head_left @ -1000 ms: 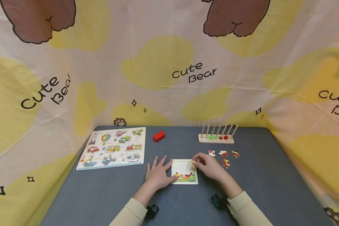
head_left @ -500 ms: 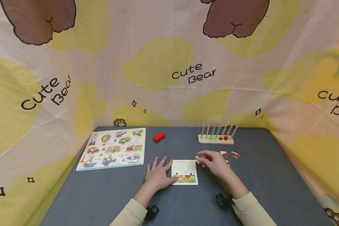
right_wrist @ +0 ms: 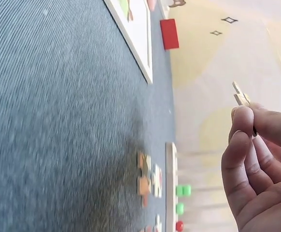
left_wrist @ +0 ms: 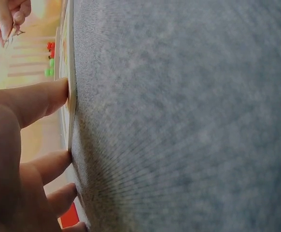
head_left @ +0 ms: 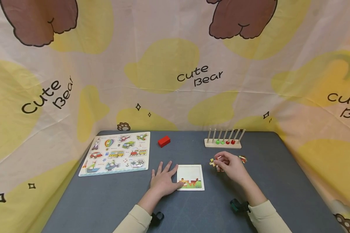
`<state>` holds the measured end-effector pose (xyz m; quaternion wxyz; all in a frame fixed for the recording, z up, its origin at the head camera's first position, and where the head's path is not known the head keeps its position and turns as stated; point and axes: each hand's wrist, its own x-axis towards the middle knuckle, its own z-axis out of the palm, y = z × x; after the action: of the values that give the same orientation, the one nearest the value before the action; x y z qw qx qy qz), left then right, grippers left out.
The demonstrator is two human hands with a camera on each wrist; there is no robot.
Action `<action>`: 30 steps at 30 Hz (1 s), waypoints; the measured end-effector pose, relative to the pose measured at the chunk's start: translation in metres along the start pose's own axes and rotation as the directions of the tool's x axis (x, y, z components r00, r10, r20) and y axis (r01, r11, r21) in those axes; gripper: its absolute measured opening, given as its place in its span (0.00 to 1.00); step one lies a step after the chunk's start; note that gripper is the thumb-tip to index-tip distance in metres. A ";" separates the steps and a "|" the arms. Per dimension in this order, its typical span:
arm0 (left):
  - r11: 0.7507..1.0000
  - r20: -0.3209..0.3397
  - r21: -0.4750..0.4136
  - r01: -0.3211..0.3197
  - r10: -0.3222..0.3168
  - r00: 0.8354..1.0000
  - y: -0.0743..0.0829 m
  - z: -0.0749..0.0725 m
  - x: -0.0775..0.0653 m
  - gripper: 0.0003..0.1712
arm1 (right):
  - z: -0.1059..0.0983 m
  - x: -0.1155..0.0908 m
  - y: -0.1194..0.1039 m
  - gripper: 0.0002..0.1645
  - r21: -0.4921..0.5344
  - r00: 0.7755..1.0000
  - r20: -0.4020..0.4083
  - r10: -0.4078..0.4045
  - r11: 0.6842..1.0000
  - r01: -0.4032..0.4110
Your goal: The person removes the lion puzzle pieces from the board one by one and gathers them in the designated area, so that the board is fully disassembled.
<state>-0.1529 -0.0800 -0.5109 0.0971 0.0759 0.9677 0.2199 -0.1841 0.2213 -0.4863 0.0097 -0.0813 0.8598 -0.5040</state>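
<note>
My left hand (head_left: 163, 183) lies spread at the left side of a small white puzzle tray (head_left: 189, 171), its thumb on the lower left part. In the left wrist view, thumb and forefinger (left_wrist: 39, 99) touch the tray's edge. Fitted pieces with green grass and an orange animal (head_left: 192, 183) fill the tray's lower strip. My right hand (head_left: 231, 165), raised right of the tray, pinches a yellowish jigsaw piece (head_left: 212, 162) between thumb and fingertips. Loose jigsaw pieces (right_wrist: 144, 169) lie on the table beneath it, partly hidden by the hand in the head view.
A peg stand (head_left: 223, 144) with green and red beads stands at the back right. At the back, a red block (head_left: 164, 141) lies beside a large vehicle picture board (head_left: 105, 168) on the left. A printed cloth (head_left: 163, 81) hangs behind the table.
My right hand, with the jigsaw piece pinched in it, has moved right from over the tray to above the loose pieces. The left hand has stayed in place.
</note>
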 end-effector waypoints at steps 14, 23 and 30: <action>1.000 0.001 0.008 0.000 0.000 1.000 0.000 0.001 0.000 0.46 | -0.027 -0.011 0.014 0.18 -0.067 0.994 -0.066 0.082 0.994 -0.087; 1.000 0.005 0.013 -0.004 0.004 1.000 0.001 0.001 0.000 0.46 | -0.039 -0.019 0.033 0.16 -0.100 0.992 -0.102 0.068 0.992 -0.079; 1.000 0.011 0.011 -0.005 0.005 1.000 -0.001 0.000 0.000 0.46 | -0.051 -0.022 0.049 0.19 -0.097 0.988 -0.124 0.097 0.989 -0.109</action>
<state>-0.1527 -0.0807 -0.5112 0.1013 0.0799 0.9682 0.2145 -0.1739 0.2925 -0.5052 -0.0197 -0.0071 0.8868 -0.4617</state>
